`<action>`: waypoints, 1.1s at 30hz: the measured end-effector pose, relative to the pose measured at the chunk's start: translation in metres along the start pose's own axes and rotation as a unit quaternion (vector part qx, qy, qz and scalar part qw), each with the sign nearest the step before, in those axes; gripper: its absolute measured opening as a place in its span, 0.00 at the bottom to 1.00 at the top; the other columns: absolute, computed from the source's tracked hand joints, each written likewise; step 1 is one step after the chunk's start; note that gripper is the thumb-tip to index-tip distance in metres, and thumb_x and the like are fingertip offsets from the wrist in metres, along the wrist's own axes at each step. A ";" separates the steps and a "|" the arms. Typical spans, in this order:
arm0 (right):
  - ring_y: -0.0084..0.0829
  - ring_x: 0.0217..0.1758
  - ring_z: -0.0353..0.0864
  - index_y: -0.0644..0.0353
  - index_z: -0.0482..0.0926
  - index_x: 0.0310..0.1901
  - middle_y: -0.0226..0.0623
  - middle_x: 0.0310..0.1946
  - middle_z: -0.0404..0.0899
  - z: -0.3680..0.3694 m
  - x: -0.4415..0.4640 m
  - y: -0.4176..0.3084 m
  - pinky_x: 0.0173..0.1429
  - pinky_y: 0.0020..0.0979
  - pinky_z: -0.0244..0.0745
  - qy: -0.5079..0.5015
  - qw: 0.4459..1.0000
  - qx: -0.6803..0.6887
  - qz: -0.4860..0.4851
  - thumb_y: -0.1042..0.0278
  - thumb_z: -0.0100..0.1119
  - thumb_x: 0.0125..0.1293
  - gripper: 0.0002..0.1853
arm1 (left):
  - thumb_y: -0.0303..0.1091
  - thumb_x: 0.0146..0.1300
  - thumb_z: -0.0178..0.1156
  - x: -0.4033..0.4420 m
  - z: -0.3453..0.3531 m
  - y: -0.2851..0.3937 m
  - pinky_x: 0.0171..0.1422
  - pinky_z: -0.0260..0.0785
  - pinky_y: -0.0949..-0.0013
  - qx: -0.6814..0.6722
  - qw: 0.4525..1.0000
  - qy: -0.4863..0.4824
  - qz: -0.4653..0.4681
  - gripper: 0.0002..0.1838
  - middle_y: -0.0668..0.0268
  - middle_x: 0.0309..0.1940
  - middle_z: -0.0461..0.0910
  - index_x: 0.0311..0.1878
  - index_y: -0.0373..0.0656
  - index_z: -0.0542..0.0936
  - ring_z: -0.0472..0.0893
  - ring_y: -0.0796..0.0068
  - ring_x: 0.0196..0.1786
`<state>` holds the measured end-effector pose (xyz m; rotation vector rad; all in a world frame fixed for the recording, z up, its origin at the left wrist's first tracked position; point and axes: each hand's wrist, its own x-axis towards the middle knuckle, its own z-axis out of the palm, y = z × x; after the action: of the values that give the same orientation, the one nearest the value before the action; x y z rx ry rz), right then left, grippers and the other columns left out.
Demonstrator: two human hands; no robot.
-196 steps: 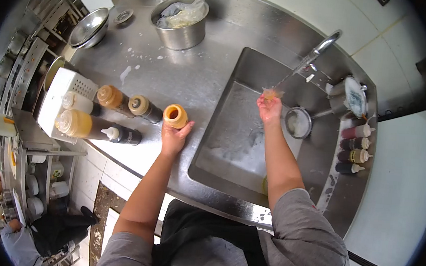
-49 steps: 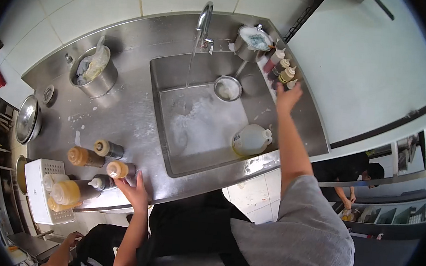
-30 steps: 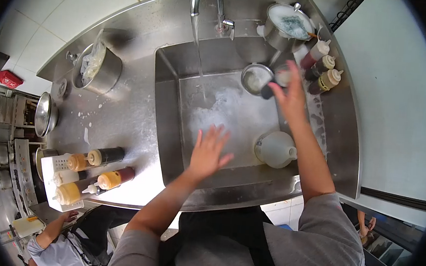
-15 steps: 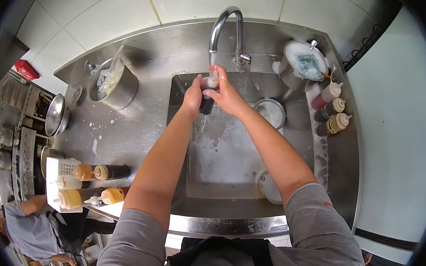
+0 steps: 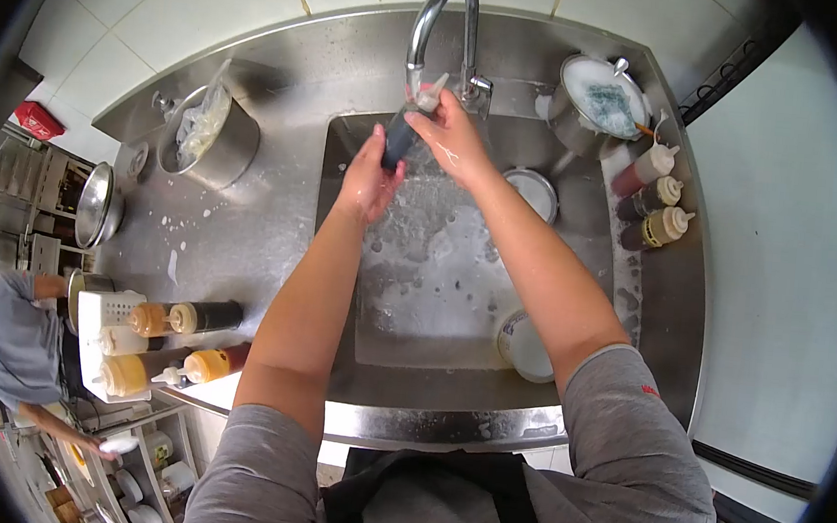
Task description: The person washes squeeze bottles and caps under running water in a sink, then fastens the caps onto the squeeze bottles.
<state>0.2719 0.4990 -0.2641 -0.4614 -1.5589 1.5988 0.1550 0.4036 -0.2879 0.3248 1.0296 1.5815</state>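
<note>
A dark squeeze bottle (image 5: pixel 400 142) with a pale pointed nozzle is tilted under the running faucet (image 5: pixel 418 45), its nozzle end up and to the right. My right hand (image 5: pixel 454 141) is closed around the cap end, where water splashes. The bottle's lower end rests between the thumb and fingers of my left hand (image 5: pixel 373 181). Beneath both hands lies the sink (image 5: pixel 412 349), its bottom covered with water and patches of foam. Inside it, a metal bowl (image 5: pixel 532 194) and a white tub (image 5: pixel 527 347) are partly hidden by my right arm.
Right of the sink stand a pot of suds (image 5: pixel 571 141) with a scrubber and several sauce bottles (image 5: pixel 659 228). Left are a steel pot (image 5: pixel 236 144) holding plastic bags and a white rack (image 5: pixel 95 371) of bottles. A co-worker (image 5: pixel 19 338) stands at lower left.
The squeeze bottle has gone from nearly upright to tilted. My left hand has shifted to its lower end, my right toward its cap. The co-worker has moved and now holds something white.
</note>
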 end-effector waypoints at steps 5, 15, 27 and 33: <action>0.31 0.54 0.74 0.56 0.66 0.60 0.36 0.56 0.70 0.017 -0.021 -0.020 0.49 0.38 0.78 0.024 0.983 0.075 0.167 0.63 0.59 0.68 0.22 | 0.37 0.70 0.55 -0.012 -0.016 -0.004 0.63 0.67 0.67 0.004 0.993 -0.090 0.080 0.20 0.70 0.56 0.72 0.64 0.55 0.70 0.72 0.76 0.57; 0.24 0.32 0.79 0.63 0.69 0.39 0.38 0.37 0.80 0.008 -0.069 -0.058 0.33 0.30 0.75 -0.050 0.958 -0.281 -0.019 0.66 0.68 0.60 0.16 | 0.30 0.53 0.66 -0.065 0.014 -0.046 0.69 0.57 0.59 0.421 0.829 -0.027 0.367 0.37 0.54 0.62 0.65 0.66 0.43 0.63 0.65 0.57 0.66; 0.41 0.35 0.79 0.58 0.80 0.31 0.35 0.30 0.79 0.021 -0.096 -0.152 0.37 0.38 0.73 -0.372 0.770 -0.505 -0.120 0.50 0.67 0.52 0.18 | 0.24 0.48 0.64 -0.159 0.038 -0.019 0.45 0.70 0.73 0.294 0.920 -0.212 0.151 0.22 0.71 0.36 0.78 0.50 0.41 0.74 0.75 0.83 0.38; 0.38 0.37 0.76 0.56 0.74 0.45 0.36 0.40 0.73 0.038 -0.096 -0.182 0.40 0.36 0.72 -0.442 0.786 -0.428 -0.068 0.61 0.67 0.57 0.17 | 0.26 0.48 0.64 -0.183 0.031 0.008 0.52 0.69 0.72 0.259 0.938 -0.195 0.121 0.30 0.69 0.44 0.76 0.58 0.42 0.71 0.75 0.79 0.46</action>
<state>0.3548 0.3802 -0.1129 0.0014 -2.9743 0.8928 0.2261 0.2532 -0.2054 1.1186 1.1039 1.3559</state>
